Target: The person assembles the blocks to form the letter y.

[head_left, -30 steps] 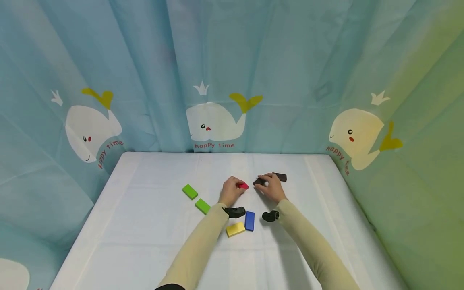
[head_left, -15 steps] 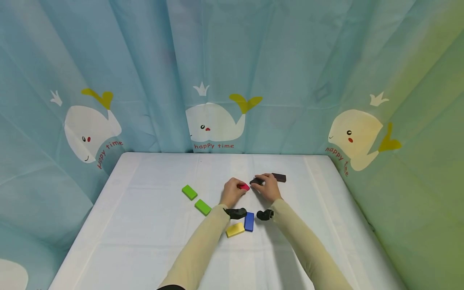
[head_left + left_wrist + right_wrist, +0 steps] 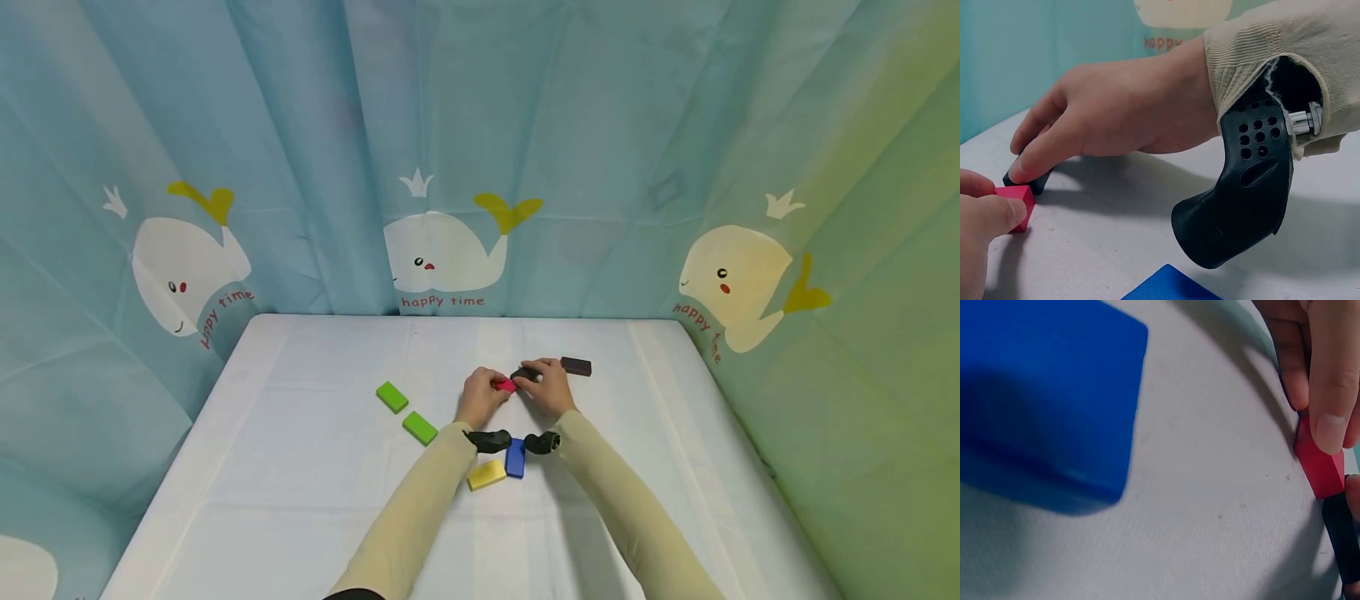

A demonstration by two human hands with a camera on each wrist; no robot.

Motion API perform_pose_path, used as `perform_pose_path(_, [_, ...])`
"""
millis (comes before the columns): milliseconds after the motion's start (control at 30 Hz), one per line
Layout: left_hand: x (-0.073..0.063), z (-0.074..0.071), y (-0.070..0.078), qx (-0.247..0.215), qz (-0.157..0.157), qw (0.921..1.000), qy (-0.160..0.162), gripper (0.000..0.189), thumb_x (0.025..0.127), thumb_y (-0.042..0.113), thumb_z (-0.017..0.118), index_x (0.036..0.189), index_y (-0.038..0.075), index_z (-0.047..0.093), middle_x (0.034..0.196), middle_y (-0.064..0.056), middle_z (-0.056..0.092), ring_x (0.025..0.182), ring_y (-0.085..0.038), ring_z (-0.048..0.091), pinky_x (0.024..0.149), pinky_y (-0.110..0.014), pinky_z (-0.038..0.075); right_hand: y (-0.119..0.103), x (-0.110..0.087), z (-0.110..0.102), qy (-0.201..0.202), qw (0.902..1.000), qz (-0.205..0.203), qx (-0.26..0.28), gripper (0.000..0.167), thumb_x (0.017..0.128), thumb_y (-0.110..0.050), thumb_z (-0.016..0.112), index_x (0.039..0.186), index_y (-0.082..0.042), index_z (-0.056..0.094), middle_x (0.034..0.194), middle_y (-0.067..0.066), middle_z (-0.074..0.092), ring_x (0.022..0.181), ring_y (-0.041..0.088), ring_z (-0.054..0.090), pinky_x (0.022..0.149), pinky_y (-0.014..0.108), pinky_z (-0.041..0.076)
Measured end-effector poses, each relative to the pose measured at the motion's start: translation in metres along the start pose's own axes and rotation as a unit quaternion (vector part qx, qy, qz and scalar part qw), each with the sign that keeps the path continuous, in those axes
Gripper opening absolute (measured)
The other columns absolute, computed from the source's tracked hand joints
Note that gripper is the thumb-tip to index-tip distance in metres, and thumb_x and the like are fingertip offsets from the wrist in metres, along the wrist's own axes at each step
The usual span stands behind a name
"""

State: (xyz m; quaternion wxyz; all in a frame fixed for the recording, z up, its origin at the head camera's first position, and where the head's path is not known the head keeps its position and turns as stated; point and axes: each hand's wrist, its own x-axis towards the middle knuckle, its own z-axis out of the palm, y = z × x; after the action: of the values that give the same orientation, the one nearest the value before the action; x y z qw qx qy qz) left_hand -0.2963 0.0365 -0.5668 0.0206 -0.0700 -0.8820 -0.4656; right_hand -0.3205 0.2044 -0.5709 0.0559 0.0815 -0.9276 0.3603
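Note:
My left hand [image 3: 478, 397] pinches a pinkish-red block [image 3: 506, 386] between thumb and fingers, low over the white table. To its right, my right hand [image 3: 552, 389] holds a black block [image 3: 524, 374] with thumb and fingertips. In the right wrist view, an end of the red block [image 3: 1324, 469] appears to meet the black block [image 3: 1339, 525]. The left wrist view has the black block [image 3: 1040, 182] just behind the red one [image 3: 1020, 206]. Fingers cover parts of both blocks.
A dark brown block [image 3: 576, 367] lies just right of the right hand. Nearer the person are a blue block [image 3: 515, 458] and a yellow block [image 3: 487, 475]. Two green blocks [image 3: 392, 397] lie to the left. A whale-print curtain [image 3: 450, 125] hangs behind the table [image 3: 300, 500].
The right hand has moved left with the black block, closing the gap to the red block. My left hand has shifted only slightly to the right.

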Motion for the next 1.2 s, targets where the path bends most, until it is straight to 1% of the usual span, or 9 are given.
perform_pose_path(300, [0.0001, -0.0001, -0.0007, 0.005, 0.009, 0.9999, 0.002, 0.022, 0.084, 0.009, 0.077, 0.104, 0.002, 0.071, 0.098, -0.007, 0.062, 0.089, -0.017, 0.056, 0.083, -0.031, 0.048, -0.0053, -0.0018, -0.0001, -0.001, 1.0, -0.005, -0.003, 0.043, 0.088, -0.022, 0.074, 0.123, 0.001, 0.066, 0.126, 0.029, 0.052, 0.119, 0.045, 0.047, 0.1, 0.058, 0.037])
perform_pose_path(433, [0.0, -0.0008, -0.0007, 0.004, 0.015, 0.9999, 0.004, 0.022, 0.083, 0.009, 0.078, 0.103, 0.001, 0.071, 0.098, -0.007, 0.062, 0.09, -0.019, 0.057, 0.084, -0.033, 0.048, -0.0088, -0.0027, 0.0005, -0.001, 1.0, 0.0, 0.002, 0.043, 0.088, -0.022, 0.074, 0.124, 0.0, 0.066, 0.127, 0.028, 0.051, 0.12, 0.044, 0.047, 0.099, 0.058, 0.037])
perform_pose_path(633, [-0.0002, -0.0009, 0.0001, 0.005, 0.015, 0.9999, 0.003, 0.023, 0.083, 0.009, 0.078, 0.104, 0.001, 0.071, 0.099, -0.008, 0.062, 0.091, -0.019, 0.057, 0.084, -0.033, 0.048, -0.0097, -0.0025, 0.0021, -0.005, 0.9999, 0.011, 0.003, 0.043, 0.089, -0.023, 0.072, 0.125, -0.001, 0.065, 0.129, 0.027, 0.051, 0.121, 0.043, 0.047, 0.099, 0.058, 0.036])
perform_pose_path(733, [-0.0004, -0.0008, 0.0006, 0.003, 0.013, 0.9999, 0.002, 0.023, 0.083, 0.009, 0.077, 0.104, 0.001, 0.071, 0.099, -0.008, 0.062, 0.092, -0.019, 0.057, 0.085, -0.034, 0.048, -0.0099, -0.0023, 0.0016, -0.005, 0.9999, 0.009, 0.001, 0.042, 0.089, -0.023, 0.073, 0.124, -0.001, 0.065, 0.128, 0.027, 0.051, 0.12, 0.042, 0.047, 0.099, 0.059, 0.036])
perform_pose_path(1000, [-0.0009, -0.0011, 0.0024, 0.006, -0.008, 1.0, -0.001, 0.023, 0.084, 0.01, 0.077, 0.105, 0.003, 0.071, 0.1, -0.006, 0.062, 0.091, -0.017, 0.057, 0.085, -0.031, 0.048, -0.0083, -0.0014, 0.0002, -0.011, 0.9999, -0.001, 0.0, 0.041, 0.089, -0.022, 0.072, 0.124, -0.001, 0.066, 0.127, 0.027, 0.053, 0.119, 0.042, 0.048, 0.099, 0.057, 0.038])
perform_pose_path(1200, [-0.0007, -0.0006, 0.0041, 0.007, -0.013, 0.9999, 0.0, 0.023, 0.084, 0.011, 0.077, 0.105, 0.004, 0.071, 0.1, -0.006, 0.062, 0.091, -0.016, 0.056, 0.084, -0.032, 0.048, -0.0065, -0.0005, 0.0002, -0.017, 0.9998, 0.006, -0.002, 0.042, 0.089, -0.022, 0.072, 0.125, -0.002, 0.065, 0.128, 0.026, 0.052, 0.12, 0.042, 0.048, 0.1, 0.057, 0.037])
